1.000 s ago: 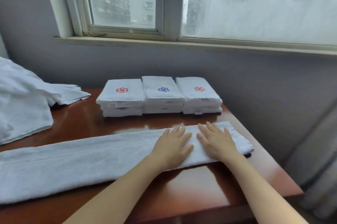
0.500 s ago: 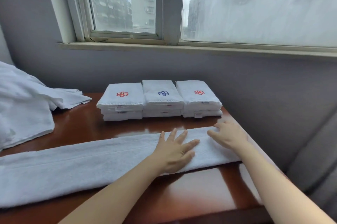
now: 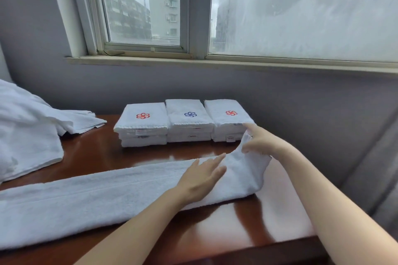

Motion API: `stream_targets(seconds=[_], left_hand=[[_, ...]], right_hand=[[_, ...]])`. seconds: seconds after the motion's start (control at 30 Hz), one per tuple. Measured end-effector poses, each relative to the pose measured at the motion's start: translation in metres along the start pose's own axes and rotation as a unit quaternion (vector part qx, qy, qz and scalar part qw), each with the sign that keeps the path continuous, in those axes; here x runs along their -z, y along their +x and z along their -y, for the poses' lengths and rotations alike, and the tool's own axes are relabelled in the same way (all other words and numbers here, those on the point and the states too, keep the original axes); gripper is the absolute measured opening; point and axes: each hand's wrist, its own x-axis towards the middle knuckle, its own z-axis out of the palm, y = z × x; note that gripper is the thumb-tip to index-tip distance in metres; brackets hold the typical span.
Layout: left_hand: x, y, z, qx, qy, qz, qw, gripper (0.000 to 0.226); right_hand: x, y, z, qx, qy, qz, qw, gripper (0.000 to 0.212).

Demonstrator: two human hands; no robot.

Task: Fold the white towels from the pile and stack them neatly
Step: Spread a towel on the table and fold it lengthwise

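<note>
Towel (image 3: pixel 107 198) stretches left-right; right hand (image 3: pixel 261 143) lifts its right end.

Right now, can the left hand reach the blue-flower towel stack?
Probably yes: the left hand rests flat on the long towel, and only bare table separates it from the blue-flower stack.

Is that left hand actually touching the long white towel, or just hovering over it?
Touching. The head view shows the left hand lying flat on the long towel, fingers straight, with no gap beneath.
</note>
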Motion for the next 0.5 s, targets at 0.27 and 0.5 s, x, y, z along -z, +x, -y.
stream_targets(seconds=[0.27, 0.5], left_hand=[[0.069, -0.034, -0.020, 0.034, -0.409, -0.100, 0.906, 0.059], [0.089, -0.071, 0.023, 0.146, -0.424, -0.145, 0.882, 0.074]], right_hand=[[-0.045, -0.020, 0.077, 0.108, 0.199, 0.059, 0.972, 0.087], [-0.095, -0.030, 0.108, 0.122, 0.244, 0.208, 0.939, 0.047]])
